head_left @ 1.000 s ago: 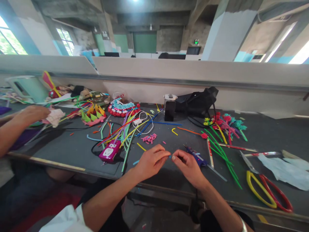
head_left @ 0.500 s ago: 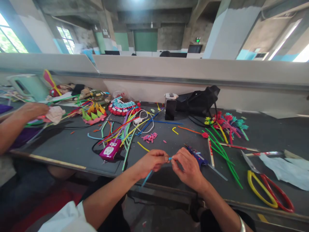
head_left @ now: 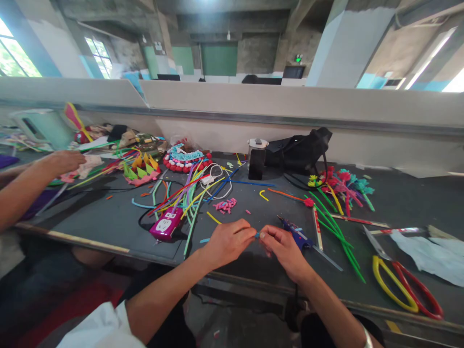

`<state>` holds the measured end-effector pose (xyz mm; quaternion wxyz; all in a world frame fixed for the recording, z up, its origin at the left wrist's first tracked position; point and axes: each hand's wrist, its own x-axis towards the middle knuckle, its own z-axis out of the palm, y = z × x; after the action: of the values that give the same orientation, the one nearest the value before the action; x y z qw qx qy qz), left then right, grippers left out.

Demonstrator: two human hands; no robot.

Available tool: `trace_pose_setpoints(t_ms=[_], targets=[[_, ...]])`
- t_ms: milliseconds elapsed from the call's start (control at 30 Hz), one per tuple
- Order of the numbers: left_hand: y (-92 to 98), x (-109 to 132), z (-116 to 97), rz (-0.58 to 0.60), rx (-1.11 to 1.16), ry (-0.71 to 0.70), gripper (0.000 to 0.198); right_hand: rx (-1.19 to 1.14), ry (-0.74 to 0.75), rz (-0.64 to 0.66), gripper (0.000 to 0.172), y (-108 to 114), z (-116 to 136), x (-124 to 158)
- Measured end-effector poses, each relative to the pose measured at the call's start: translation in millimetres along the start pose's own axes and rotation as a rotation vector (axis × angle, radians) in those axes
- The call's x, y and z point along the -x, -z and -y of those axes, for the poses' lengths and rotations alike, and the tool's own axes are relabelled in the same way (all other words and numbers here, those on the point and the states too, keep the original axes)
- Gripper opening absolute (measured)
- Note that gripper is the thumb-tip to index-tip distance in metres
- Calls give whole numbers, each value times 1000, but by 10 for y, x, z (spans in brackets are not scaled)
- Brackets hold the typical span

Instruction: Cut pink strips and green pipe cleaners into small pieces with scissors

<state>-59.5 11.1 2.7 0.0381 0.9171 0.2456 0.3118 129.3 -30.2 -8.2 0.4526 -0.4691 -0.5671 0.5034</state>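
Observation:
Above the table's front edge, my left hand (head_left: 230,244) pinches a light-blue pipe cleaner (head_left: 205,240). One end of it sticks out to the left, past that hand. My right hand (head_left: 284,251) has its thumb and forefinger closed on the other end, where a small bit of blue shows between both hands. Most of the pipe cleaner is hidden by my fingers. Just behind my right hand lies a dark blue glue gun (head_left: 297,235). A heap of short pink pieces (head_left: 225,206) lies beyond my left hand, with a yellow pipe cleaner (head_left: 213,218) nearer to it.
Large scissors (head_left: 395,285) and green pipe cleaners (head_left: 337,235) lie right. Further back are pipe-cleaner flowers (head_left: 342,186), a black bag (head_left: 300,152) and a phone (head_left: 257,164). Left are a purple box (head_left: 166,224), loose pipe cleaners (head_left: 192,193) and a co-worker's hand (head_left: 65,162).
The blue pipe cleaner's free end has swung from hanging below my left hand to pointing left over the table. My left hand has turned palm down. The co-worker's hand has shifted right.

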Motion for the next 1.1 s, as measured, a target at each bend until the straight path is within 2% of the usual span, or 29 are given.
trace_pose_setpoints(t_ms=[67,133,233,300,400,567,667,767,867,967,1100], targets=[[-16,10,6,-20,13,-31,19,-2,2,9,29,-6,3,7],[-17,4,-2,-34,124,-10,19,29,16,9,28,-6,13,13],[10,-32,-27,-47,361,94,18,139,75,1,25,-2,36,19],[41,-66,-37,-33,499,203,16,258,171,-18,20,-1,51,25],[81,-106,-25,88,775,428,16,421,343,-25,15,-2,64,42],[74,-100,24,369,1388,917,15,584,584,51,14,-2,69,67],[73,-98,40,456,1539,983,19,570,602,41,13,1,61,63],[108,-118,41,396,1447,940,26,492,495,-24,14,13,55,46],[141,-129,25,230,1148,783,27,444,394,-56,17,33,61,25],[119,-96,2,27,668,494,22,365,287,-72,20,43,64,13],[14,-7,-10,-72,244,113,22,181,126,-69,24,33,41,12]])
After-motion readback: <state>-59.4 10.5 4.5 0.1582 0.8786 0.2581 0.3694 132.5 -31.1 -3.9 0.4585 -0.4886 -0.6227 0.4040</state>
